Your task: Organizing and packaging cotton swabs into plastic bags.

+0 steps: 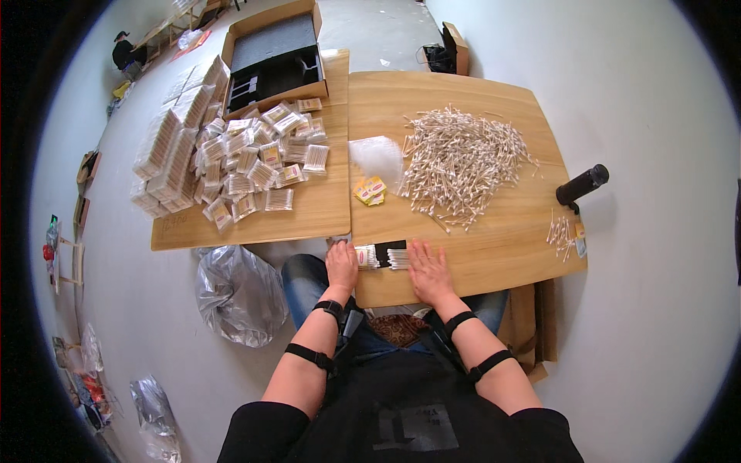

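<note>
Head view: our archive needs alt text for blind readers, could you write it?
A seated person's left hand and right hand rest on a row of cotton swabs at the near edge of a wooden table. Behind lie a loose swab heap and, left, many filled small packets.

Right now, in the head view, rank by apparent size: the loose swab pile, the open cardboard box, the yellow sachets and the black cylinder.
1. Loose swab pile
2. Open cardboard box, close behind; it sits farther away, so this order is unsure
3. Black cylinder
4. Yellow sachets, about alike
</note>
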`<state>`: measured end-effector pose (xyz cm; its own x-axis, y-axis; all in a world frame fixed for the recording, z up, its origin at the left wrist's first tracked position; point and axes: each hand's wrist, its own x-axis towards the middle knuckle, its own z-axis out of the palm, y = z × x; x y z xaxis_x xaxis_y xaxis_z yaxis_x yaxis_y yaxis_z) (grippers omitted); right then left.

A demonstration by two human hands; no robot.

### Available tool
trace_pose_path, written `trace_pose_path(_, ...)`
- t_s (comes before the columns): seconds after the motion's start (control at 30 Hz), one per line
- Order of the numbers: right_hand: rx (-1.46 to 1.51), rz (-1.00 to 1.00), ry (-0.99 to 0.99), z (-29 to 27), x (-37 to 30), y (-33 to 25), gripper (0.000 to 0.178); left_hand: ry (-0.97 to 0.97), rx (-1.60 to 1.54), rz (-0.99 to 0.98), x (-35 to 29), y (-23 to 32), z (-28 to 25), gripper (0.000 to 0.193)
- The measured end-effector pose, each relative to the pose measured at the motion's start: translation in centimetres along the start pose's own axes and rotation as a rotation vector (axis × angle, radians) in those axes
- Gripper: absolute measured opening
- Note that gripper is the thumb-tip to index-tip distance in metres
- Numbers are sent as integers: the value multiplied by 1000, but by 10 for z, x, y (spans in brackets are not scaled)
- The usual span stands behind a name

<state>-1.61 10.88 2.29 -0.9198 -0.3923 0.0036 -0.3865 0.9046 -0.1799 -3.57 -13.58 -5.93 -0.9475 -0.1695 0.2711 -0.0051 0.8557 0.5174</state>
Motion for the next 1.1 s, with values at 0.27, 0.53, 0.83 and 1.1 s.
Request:
trace_pose_path(0.27, 54, -62, 31, 11, 29, -34, 58, -25, 7, 11, 7, 17, -9, 28)
trace_pose_path(0.53, 35, -100, 94, 20, 35, -40, 62, -77, 55, -18, 9, 18, -17, 30)
trace_pose_path(0.83, 83, -71, -35, 1, 10, -9, 76, -262, -27, 271, 2, 17, -77, 58)
trace_pose_path(1.1, -37, -57, -144, -1, 24, -31, 82, -279, 251, 394, 11, 28, -56, 53)
